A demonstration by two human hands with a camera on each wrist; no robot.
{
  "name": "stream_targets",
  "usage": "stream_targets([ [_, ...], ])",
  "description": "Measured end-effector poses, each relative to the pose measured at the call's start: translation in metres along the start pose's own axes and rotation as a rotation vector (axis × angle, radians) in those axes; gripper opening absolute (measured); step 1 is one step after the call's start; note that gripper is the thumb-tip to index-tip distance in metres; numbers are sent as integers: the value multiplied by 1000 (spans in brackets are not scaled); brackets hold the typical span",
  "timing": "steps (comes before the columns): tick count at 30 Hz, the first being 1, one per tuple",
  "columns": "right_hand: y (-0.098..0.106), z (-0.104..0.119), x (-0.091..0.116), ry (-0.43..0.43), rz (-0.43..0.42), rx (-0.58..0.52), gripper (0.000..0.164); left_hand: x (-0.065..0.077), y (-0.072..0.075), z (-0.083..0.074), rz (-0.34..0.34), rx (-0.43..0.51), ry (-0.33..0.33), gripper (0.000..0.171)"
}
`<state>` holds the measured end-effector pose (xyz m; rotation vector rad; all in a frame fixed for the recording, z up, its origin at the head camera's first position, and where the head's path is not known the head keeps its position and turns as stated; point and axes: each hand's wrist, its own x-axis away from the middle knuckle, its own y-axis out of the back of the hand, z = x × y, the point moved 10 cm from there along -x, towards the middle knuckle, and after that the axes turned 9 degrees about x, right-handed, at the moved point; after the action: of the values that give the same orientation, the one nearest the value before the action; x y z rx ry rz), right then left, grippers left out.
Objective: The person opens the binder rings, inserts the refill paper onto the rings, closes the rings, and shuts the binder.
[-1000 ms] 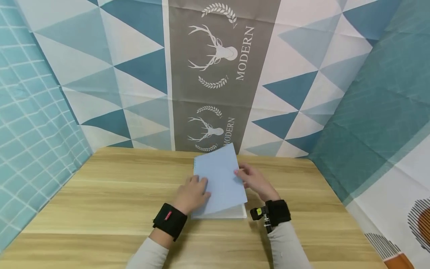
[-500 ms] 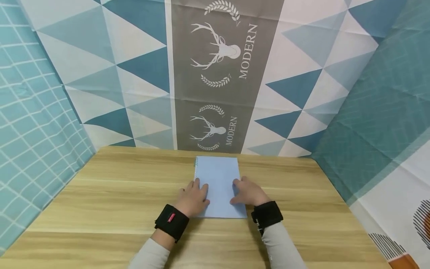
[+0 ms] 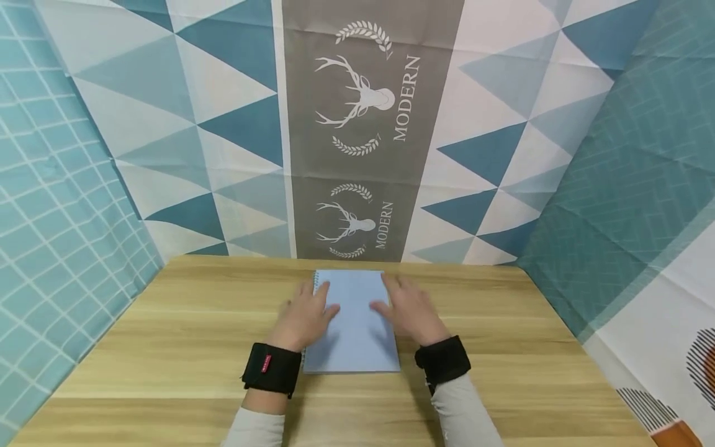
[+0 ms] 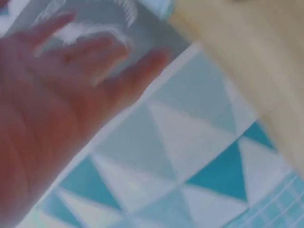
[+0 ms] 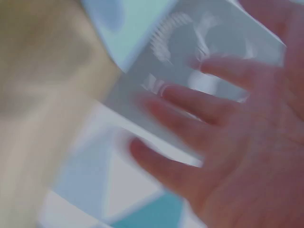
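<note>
A spiral notebook (image 3: 354, 335) with a pale blue top lies flat on the wooden table, its coil along the left side. Over its left edge is my left hand (image 3: 301, 315), with fingers spread and a shadow beneath. My right hand (image 3: 412, 309) is over the opposite edge, its thumb pointing inward across the blue surface. Neither hand grips anything, and both look slightly raised. In the left wrist view, the fingers of the left hand (image 4: 61, 90) are extended; those of the right hand (image 5: 237, 123) are spread and blurred in the right wrist view.
The wooden table (image 3: 195, 335) extends to both sides of the notebook. Behind it hangs a patterned cloth (image 3: 346, 124) with deer heads and triangles. A blue checked cloth (image 3: 56, 186) borders the left, a teal one (image 3: 625, 161) the right.
The notebook's blue sheet, earlier lifted at the right hand, came down flat. Both hands then rested on it and have since risen slightly. The notebook has shifted a little left between the hands.
</note>
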<state>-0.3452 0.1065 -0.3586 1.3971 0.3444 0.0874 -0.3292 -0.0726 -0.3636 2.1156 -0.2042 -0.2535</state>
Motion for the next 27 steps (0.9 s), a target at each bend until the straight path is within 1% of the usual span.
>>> stream_targets([
  [2, 35, 3, 3, -7, -165, 10, 74, 3, 27, -13, -127, -24, -42, 61],
  [3, 50, 5, 7, -18, -229, 14, 74, 7, 40, -19, -182, -40, -53, 61],
  [4, 61, 5, 11, -44, -255, 11, 75, 11, 53, -26, -235, -60, -63, 61],
  [5, 69, 4, 15, -78, -262, 2, 76, 15, 62, -31, -275, -79, -66, 62],
  [7, 75, 1, 22, -135, -237, -15, 79, 22, 73, -37, -316, -105, -52, 65],
  [9, 73, -2, 27, -170, -186, -23, 84, 25, 75, -40, -325, -131, -33, 68],
  [13, 61, -2, 28, -175, -93, -12, 93, 24, 63, -42, -272, -178, -8, 72],
  [17, 53, -2, 29, -186, -42, -42, 97, 22, 56, -46, -255, -175, -10, 74],
  [21, 54, -2, 30, -194, -27, -66, 98, 21, 56, -49, -253, -166, -20, 74],
  [27, 56, -1, 29, -193, -24, -62, 101, 21, 58, -51, -247, -163, -18, 73],
])
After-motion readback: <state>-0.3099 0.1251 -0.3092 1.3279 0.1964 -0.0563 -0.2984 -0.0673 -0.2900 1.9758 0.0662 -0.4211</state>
